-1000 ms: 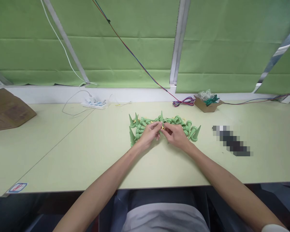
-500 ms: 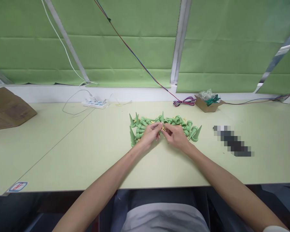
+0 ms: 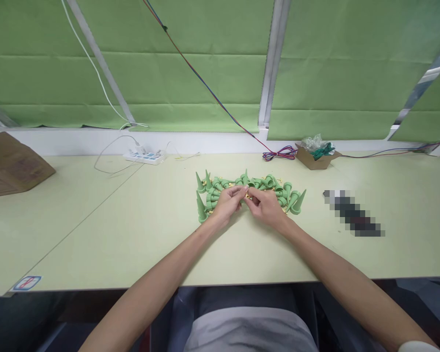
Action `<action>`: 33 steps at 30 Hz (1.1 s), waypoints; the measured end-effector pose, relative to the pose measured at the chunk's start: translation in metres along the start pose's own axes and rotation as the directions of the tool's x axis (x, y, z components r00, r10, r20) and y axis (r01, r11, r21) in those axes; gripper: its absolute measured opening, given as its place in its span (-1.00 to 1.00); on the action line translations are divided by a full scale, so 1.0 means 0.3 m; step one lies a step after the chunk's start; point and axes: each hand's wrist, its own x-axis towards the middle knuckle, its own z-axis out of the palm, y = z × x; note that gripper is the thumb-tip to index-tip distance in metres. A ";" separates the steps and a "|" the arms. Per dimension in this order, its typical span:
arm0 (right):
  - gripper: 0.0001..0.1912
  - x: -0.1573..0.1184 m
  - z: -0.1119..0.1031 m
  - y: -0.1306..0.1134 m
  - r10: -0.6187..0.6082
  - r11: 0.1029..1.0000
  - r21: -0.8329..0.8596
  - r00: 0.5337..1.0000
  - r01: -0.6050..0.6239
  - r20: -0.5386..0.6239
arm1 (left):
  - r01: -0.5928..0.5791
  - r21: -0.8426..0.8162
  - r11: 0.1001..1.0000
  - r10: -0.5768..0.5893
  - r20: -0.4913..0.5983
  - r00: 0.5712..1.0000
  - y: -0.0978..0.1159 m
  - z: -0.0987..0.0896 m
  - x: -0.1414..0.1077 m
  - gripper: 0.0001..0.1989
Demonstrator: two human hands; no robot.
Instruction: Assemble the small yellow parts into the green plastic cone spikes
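A heap of green plastic cone-shaped parts (image 3: 220, 188) lies on the pale green table (image 3: 132, 230), some cones standing point up at its left end. My left hand (image 3: 228, 205) and my right hand (image 3: 266, 206) meet at the front of the heap, fingertips pinched together on a small yellow piece (image 3: 247, 196) between them. What else the fingers cover is hidden.
A white power strip (image 3: 145, 157) with cables lies at the back left. An open cardboard box (image 3: 315, 157) with green and clear items stands back right, coloured wires beside it. A brown carton (image 3: 11, 164) sits far left. A blurred dark object (image 3: 354, 219) lies to the right.
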 end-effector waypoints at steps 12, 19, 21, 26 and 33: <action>-0.81 -0.001 0.007 0.008 0.004 1.000 0.006 1.000 -0.004 -0.011 | 0.012 -0.024 1.000 -0.012 -0.019 1.000 -0.005 0.002 0.002 -0.60; -0.82 -0.005 0.007 0.005 0.011 1.000 0.013 1.000 -0.011 -0.010 | 0.003 -0.033 0.999 -0.004 -0.037 0.999 -0.003 0.003 0.000 -0.63; -0.82 -0.005 0.007 0.006 0.017 1.000 0.012 1.000 -0.017 -0.009 | -0.001 -0.031 1.000 0.000 -0.037 0.999 -0.002 0.003 0.000 -0.63; -0.79 0.003 0.007 0.002 0.044 0.999 0.029 0.999 -0.043 -0.028 | -0.009 -0.030 1.000 0.008 -0.031 0.999 -0.010 0.003 0.004 -0.61; -0.76 0.001 0.018 -0.011 0.094 0.993 0.077 0.995 -0.092 -0.020 | -0.047 -0.028 0.999 0.048 0.026 0.999 -0.036 0.012 0.011 -0.47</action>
